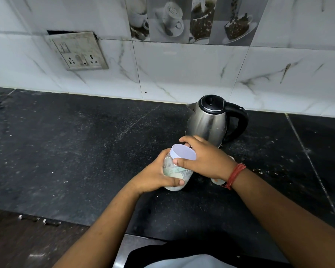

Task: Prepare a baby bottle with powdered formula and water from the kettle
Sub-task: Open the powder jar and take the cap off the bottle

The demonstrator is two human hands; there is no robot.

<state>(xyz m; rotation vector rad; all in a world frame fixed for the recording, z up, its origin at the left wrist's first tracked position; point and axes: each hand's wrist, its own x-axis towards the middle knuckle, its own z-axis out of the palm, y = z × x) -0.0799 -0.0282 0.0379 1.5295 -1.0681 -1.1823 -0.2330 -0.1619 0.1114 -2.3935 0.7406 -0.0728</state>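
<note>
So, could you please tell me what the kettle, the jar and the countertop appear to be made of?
Kettle: brushed steel body by its dull metallic sheen, with what looks like a black plastic lid and handle. Jar: clear wall, plastic or glass, with a matte white lid, probably plastic. Countertop: dark speckled polished stone, likely granite.

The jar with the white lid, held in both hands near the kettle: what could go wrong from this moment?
1. The jar is tilted while the right hand grips its white lid; if the lid comes off suddenly, powder may spill on the counter.
2. The kettle stands just behind the right hand; a jerk could knock it.
3. A small object lies half hidden under the right wrist and could be bumped.
</note>
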